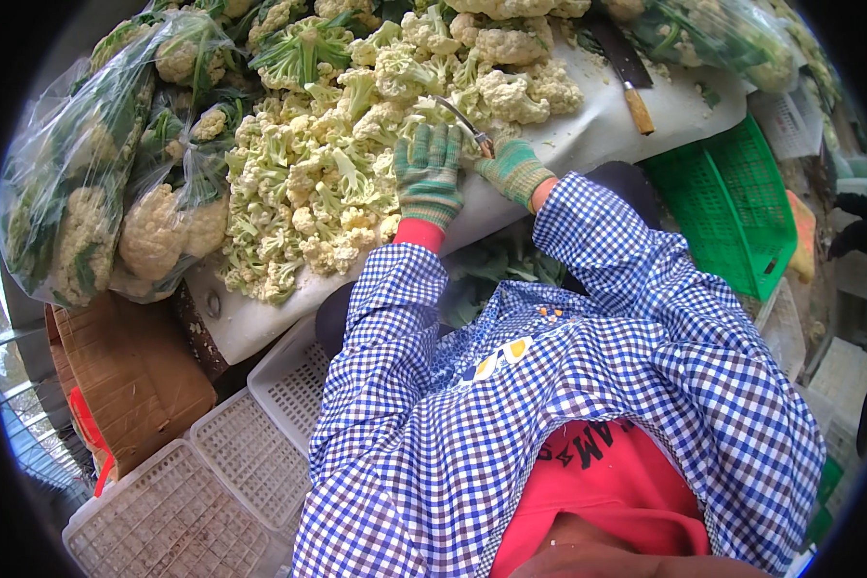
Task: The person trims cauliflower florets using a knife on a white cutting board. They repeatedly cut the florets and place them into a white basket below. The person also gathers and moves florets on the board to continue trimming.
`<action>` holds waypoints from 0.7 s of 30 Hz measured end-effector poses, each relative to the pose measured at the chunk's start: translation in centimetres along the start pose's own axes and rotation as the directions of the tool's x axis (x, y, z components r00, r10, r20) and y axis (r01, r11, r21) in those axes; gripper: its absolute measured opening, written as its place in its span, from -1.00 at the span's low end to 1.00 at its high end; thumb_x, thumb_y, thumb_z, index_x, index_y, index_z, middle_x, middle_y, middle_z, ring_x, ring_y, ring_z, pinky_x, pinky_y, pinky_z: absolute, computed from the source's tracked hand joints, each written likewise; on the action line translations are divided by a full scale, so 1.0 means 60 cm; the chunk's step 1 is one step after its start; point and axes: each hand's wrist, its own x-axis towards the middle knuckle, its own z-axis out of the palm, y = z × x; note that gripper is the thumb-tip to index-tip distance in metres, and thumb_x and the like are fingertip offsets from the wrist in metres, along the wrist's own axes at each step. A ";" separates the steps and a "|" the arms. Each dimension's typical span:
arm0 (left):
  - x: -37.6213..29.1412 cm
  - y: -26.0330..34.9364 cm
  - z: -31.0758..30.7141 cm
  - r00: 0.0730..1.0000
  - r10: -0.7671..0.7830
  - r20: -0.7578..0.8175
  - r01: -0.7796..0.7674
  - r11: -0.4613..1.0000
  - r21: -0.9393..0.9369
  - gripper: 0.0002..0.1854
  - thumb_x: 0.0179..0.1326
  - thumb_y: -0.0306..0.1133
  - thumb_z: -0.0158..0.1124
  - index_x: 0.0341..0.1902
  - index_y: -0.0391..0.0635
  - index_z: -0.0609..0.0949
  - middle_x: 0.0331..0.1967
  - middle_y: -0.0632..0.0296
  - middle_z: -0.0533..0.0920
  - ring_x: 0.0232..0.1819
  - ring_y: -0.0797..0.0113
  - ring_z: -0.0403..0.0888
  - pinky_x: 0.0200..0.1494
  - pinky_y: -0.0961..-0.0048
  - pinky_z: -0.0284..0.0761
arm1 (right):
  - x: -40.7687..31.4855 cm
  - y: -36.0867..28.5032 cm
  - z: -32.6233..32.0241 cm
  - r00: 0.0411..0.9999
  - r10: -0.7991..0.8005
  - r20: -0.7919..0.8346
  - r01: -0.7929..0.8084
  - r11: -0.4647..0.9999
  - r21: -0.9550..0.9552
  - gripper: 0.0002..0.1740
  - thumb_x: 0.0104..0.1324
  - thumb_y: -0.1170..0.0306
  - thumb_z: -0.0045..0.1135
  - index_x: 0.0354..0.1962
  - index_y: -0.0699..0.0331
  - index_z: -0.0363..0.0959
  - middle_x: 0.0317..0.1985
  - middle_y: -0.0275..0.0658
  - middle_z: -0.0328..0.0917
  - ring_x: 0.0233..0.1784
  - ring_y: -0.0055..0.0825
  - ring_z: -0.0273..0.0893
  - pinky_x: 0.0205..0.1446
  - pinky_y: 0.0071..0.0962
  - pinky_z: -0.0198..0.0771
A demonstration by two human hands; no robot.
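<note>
My left hand (428, 173), in a green striped knit glove, lies flat, palm down, fingers extended, at the near edge of a heap of cauliflower florets (332, 173). Just right of it, my right hand (514, 170), gloved alike, is closed around the handle of a small curved knife (464, 121). The blade points up and left over the florets. Larger cauliflower pieces (513, 94) lie beyond my right hand. Both hands are above the front edge of a white-covered table (614, 141).
A cleaver (627, 79) with a wooden handle lies at the table's right. Plastic bags of cauliflower (87, 180) stand at the left; another bag (737, 43) is at the upper right. Below are a green crate (737, 202), white crates (249, 455) and a cardboard box (134, 376).
</note>
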 end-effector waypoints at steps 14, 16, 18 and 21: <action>0.144 -0.055 -0.070 0.974 -0.201 0.100 0.216 0.961 -0.173 -0.54 -0.07 -0.35 0.31 0.02 0.02 0.61 0.07 0.03 0.51 0.04 -0.01 0.52 0.07 0.16 0.45 | 0.006 -0.041 -0.051 0.994 0.051 -0.097 -0.016 0.945 0.326 -0.62 0.10 0.18 0.23 -0.26 0.31 0.49 -0.45 -0.03 0.54 -0.38 -0.19 0.53 -0.27 -0.28 0.42; 0.173 -0.062 -0.062 0.971 -0.178 0.157 0.196 0.975 -0.103 -0.61 -0.01 -0.35 0.30 -0.03 -0.03 0.62 -0.01 0.01 0.54 -0.02 0.01 0.54 0.01 0.16 0.48 | 0.013 -0.031 -0.043 0.988 -0.008 -0.155 0.061 0.938 0.341 -0.62 0.10 0.18 0.23 -0.26 0.31 0.49 -0.45 -0.03 0.53 -0.38 -0.21 0.53 -0.27 -0.29 0.42; 0.173 -0.092 -0.040 0.964 -0.250 0.090 0.265 0.928 -0.263 -0.69 0.03 -0.36 0.28 -0.09 -0.08 0.65 -0.09 -0.01 0.58 -0.07 -0.01 0.55 -0.01 0.18 0.48 | 0.010 -0.040 -0.049 0.990 -0.003 -0.140 0.055 0.926 0.373 -0.60 0.09 0.19 0.25 -0.22 0.32 0.47 -0.48 -0.04 0.52 -0.39 -0.18 0.52 -0.27 -0.28 0.42; 0.159 -0.090 -0.064 0.904 -0.424 -0.054 0.324 0.762 -0.561 -0.77 0.08 -0.46 0.30 -0.15 -0.17 0.65 -0.25 0.07 0.61 -0.21 0.18 0.58 -0.09 0.34 0.51 | 0.026 -0.023 -0.064 0.992 0.084 -0.090 -0.033 0.886 0.462 -0.60 0.09 0.23 0.26 -0.20 0.32 0.46 -0.53 -0.08 0.51 -0.54 -0.25 0.50 -0.41 -0.32 0.41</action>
